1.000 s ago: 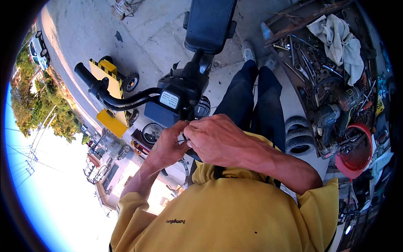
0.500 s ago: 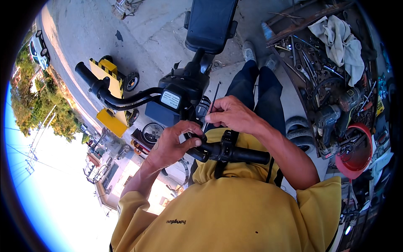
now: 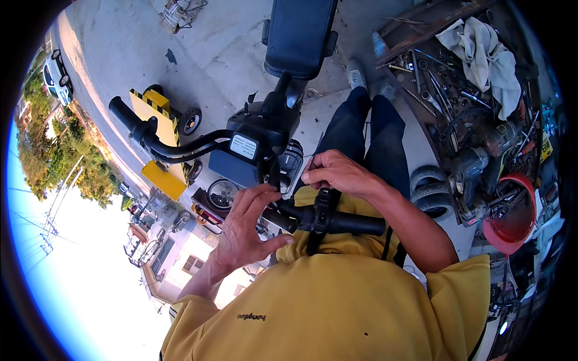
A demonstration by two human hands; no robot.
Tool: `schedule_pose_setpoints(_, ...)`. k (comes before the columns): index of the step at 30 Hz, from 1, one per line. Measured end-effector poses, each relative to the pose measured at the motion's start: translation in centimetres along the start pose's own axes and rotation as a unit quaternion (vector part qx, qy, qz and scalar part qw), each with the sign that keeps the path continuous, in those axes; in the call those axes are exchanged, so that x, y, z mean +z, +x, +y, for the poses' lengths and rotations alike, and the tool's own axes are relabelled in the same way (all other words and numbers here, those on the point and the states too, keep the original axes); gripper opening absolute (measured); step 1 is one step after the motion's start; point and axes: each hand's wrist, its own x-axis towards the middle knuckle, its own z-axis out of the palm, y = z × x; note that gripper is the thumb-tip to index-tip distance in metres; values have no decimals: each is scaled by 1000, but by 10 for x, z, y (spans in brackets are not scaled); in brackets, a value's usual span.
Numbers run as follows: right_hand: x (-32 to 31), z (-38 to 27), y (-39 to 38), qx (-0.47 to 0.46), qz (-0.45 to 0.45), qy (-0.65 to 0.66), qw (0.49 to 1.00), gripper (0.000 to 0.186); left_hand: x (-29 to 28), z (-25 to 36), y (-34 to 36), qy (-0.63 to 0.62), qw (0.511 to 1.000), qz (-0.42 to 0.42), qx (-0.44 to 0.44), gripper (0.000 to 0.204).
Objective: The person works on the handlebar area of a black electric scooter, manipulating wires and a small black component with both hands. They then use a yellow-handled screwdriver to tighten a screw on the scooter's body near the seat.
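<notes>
A black handlebar of a scooter or motorbike stretches in front of me, with its near grip (image 3: pixel 361 225) and switch housing (image 3: pixel 323 210) close to my waist. My left hand (image 3: pixel 244 225) is open beside a short black bar (image 3: pixel 280 220), thumb and fingers spread apart. My right hand (image 3: pixel 337 173) pinches a thin rod-like tool (image 3: pixel 297 185) just above the switch housing. The fingers cover the tool's middle, so its exact kind does not show. A black console with a white label (image 3: pixel 243 146) lies beyond both hands.
On the right, a metal tool bench (image 3: pixel 415 42) holds wrenches, a pale rag (image 3: pixel 484 66) and power tools (image 3: pixel 469 171). A red bowl (image 3: pixel 510 219) and stacked tyres (image 3: pixel 431 192) are near it. A yellow wheeled frame (image 3: pixel 164 188) stands left; a black seat (image 3: pixel 301 39) is ahead.
My left hand has opened and drawn back slightly from the handlebar, its thumb moving down and away from the fingers. My right hand has shifted slightly right and down with the thin tool.
</notes>
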Motion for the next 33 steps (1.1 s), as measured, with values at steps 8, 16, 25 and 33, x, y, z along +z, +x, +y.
schedule_pose_setpoints(8, 5, -16, 0, -52, 3, -71, 996, 21, 18, 6, -4, -10, 998, 49, -28, 65)
schedule_pose_setpoints(16, 20, 2, 9, -1, -15, -93, 996, 22, 13, 0, -13, -14, 998, 66, -10, 60)
schedule_pose_setpoints(25, 43, 20, 19, -16, -17, -39, 999, 23, 13, -23, -32, -89, 995, 50, -23, 61)
schedule_pose_setpoints(33, 46, 6, 29, 17, -33, -133, 990, 24, 1, -25, -26, -48, 998, 28, -3, 57)
